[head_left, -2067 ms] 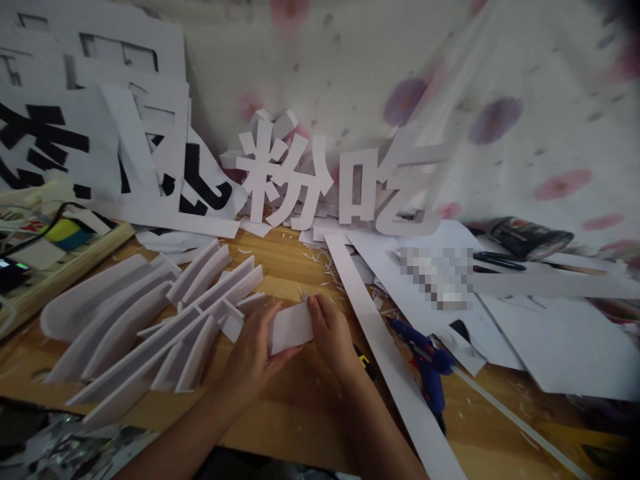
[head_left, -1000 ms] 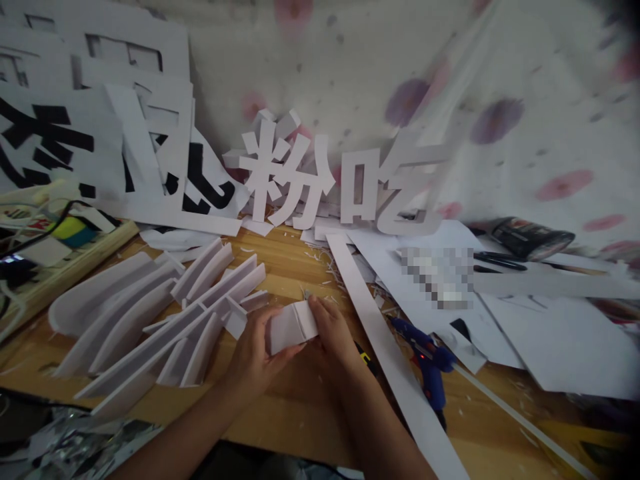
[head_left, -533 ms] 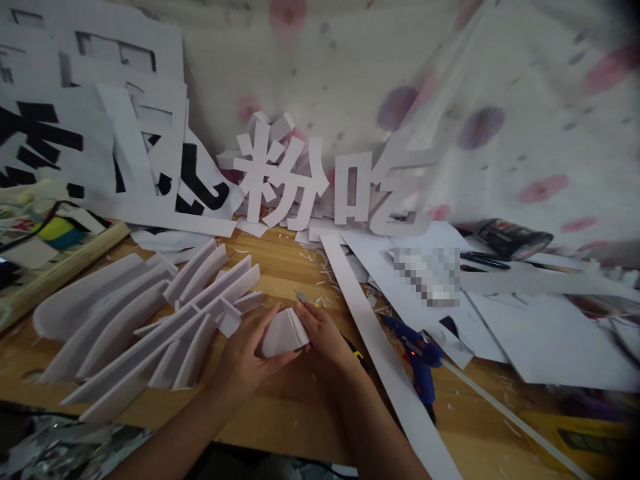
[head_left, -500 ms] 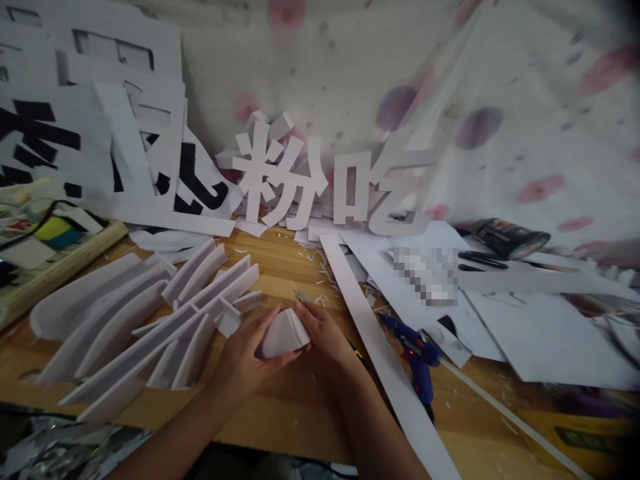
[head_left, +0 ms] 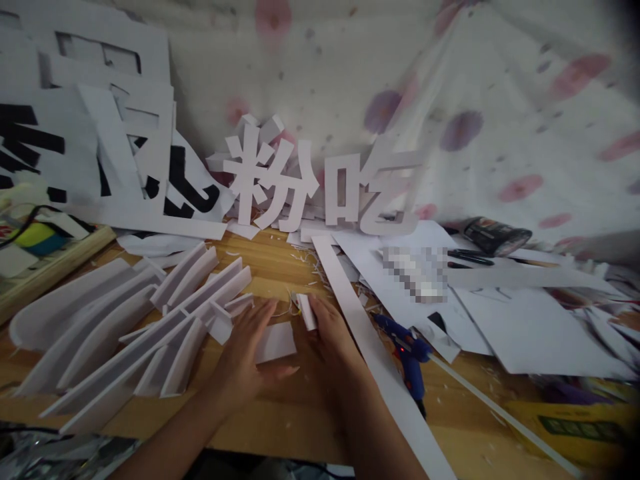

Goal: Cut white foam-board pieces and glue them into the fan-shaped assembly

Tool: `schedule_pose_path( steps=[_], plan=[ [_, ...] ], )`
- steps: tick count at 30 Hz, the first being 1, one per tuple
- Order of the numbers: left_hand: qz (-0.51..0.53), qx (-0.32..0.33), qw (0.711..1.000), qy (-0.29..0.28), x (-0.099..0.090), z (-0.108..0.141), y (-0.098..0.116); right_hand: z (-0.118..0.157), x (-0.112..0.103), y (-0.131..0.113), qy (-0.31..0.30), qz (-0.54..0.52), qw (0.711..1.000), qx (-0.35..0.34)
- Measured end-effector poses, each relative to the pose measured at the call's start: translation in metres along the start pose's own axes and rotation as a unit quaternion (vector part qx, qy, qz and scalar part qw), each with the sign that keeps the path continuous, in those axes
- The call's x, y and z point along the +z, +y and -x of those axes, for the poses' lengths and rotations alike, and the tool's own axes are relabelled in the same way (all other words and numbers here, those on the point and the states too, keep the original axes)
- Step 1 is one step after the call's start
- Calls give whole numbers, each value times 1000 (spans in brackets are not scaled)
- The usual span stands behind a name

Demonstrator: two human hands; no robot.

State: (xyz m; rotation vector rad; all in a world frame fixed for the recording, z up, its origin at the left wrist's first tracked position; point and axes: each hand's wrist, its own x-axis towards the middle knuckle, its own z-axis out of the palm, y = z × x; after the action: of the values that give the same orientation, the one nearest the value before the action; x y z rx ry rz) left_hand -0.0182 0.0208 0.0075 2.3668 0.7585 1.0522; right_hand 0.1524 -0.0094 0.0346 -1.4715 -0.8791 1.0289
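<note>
My left hand [head_left: 250,353] has its fingers spread beside a small white foam piece [head_left: 277,343], which lies between thumb and fingers; whether they touch it is unclear. My right hand [head_left: 327,333] is closed on a narrow white strip [head_left: 307,312], with a thin blade tip showing beyond the fingers. To the left of my hands lies a large white foam character [head_left: 165,333] with raised walls. A long white strip [head_left: 350,300] runs just right of my right hand.
A blue glue gun [head_left: 407,347] with a long white stick lies at the right. White cut-out characters [head_left: 273,180] stand at the back. Paper sheets [head_left: 540,327] cover the right side. A wooden-edged tray [head_left: 60,267] sits at the left.
The white piece that both hands held has come apart: one part is by my left hand, a narrow strip is in my right. My left fingers have opened. The view has shifted slightly right.
</note>
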Motion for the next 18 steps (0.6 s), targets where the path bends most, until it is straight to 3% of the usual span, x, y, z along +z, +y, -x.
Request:
schedule_pose_path(
  steps=[6, 11, 13, 15, 18],
  plan=[
    [106, -63, 992, -9, 5, -2, 6, 16, 29, -6, -121, -89, 986, 76],
    [209, -119, 971, -10, 4, 2, 6, 20, 39, -7, -171, -68, 982, 39],
    [234, -135, 963, 6, 4, 4, 5, 18, 33, -7, -141, -29, 990, 4],
    [264, -149, 953, 24, 3, 4, 7, 18, 19, -8, -65, 91, 992, -52],
    [317, -183, 930, 37, 3, 2, 12, 22, -5, -9, 59, 350, 927, -119]
  ],
)
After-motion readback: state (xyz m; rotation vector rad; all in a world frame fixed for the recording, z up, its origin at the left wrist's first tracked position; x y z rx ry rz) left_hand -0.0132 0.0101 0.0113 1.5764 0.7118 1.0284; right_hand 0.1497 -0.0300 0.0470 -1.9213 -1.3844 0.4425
